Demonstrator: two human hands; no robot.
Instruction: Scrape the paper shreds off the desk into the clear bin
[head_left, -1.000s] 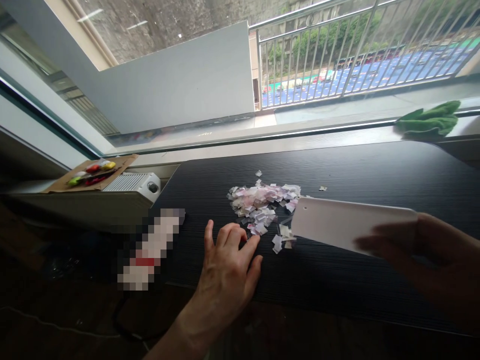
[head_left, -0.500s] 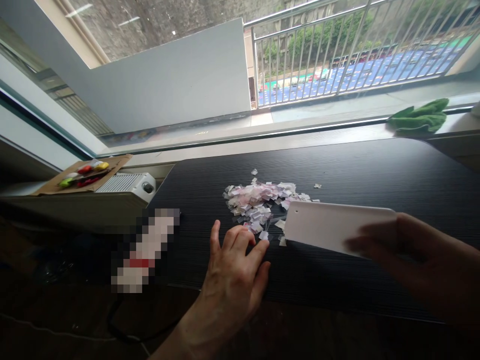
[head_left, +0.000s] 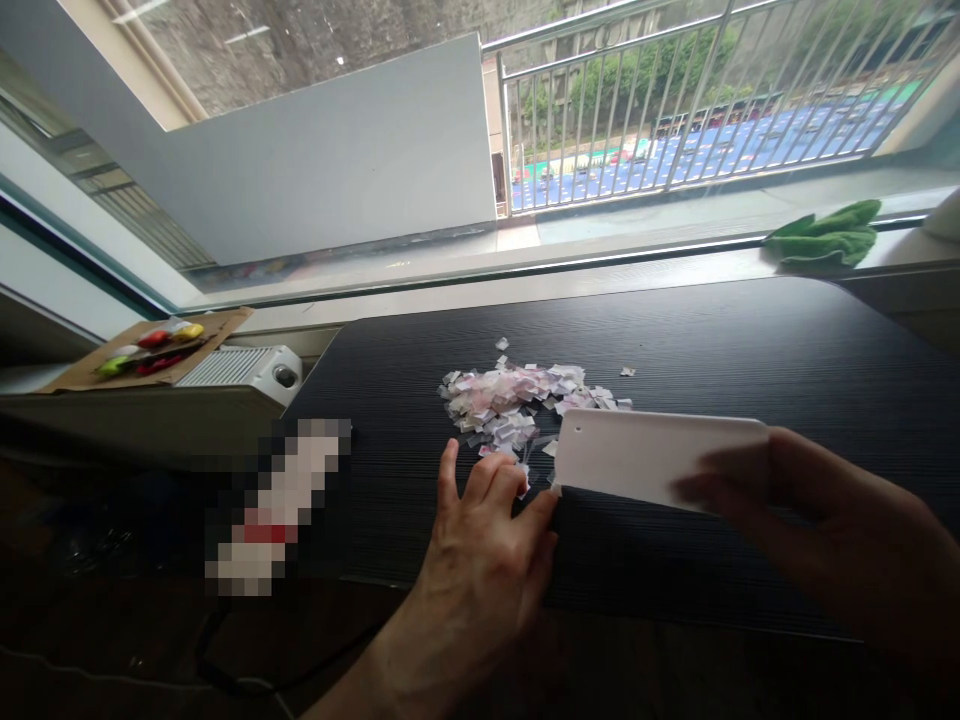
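A loose heap of small white and pinkish paper scraps lies on the dark table. My right hand grips one end of a flat white rectangular board with rounded corners and a small hole. The board's free end is at the right side of the scraps. At the heap's near edge is my left hand, palm down, fingers bent and apart, little finger raised. Its index fingertip is by a scrap beside the board's lower corner. The undersides of its fingers and its thumb tip are hidden.
The black wood-grain table stands against a window sill. A green cloth rests on the sill at right. To the left are a white radiator, cardboard with colourful items on it, and a blurred-out long object.
My left hand has moved right, its index finger closer to the board's corner. The board stays in my right hand, and the whole view has shifted slightly.
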